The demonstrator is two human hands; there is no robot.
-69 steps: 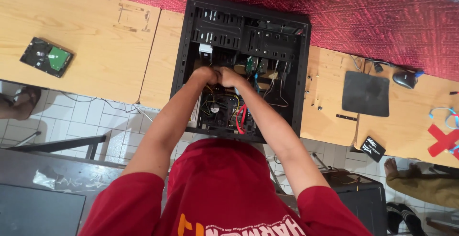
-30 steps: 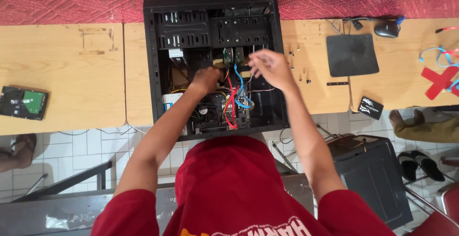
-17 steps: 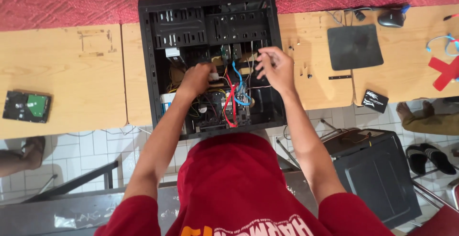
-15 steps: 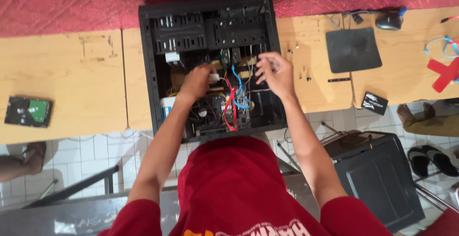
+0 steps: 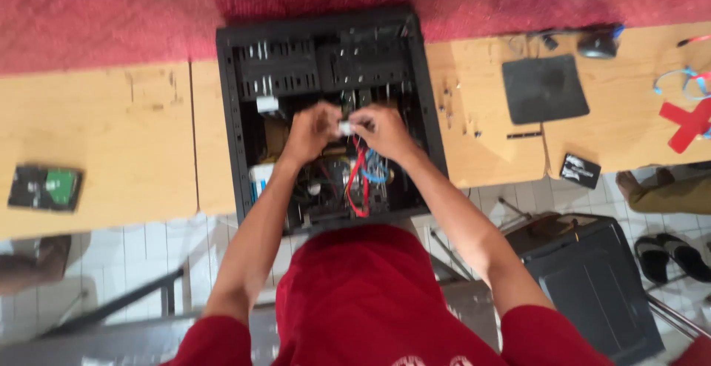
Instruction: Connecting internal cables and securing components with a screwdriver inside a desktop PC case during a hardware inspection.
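The scene is seen through a single camera worn on the head, aimed almost straight down from above. The wearer's red-shirted shoulders fill the lower edge, and both forearms are seen reaching away from the lens toward the middle of the frame. An open computer case [image 5: 326, 110] is centred at middling range, laid across the wooden bench [image 5: 104, 129], which runs from the left edge to the right. Red carpet is caught beyond the bench along the top, tiled floor below it. The picture is slightly blurred. No second view is given, so nothing is shared.
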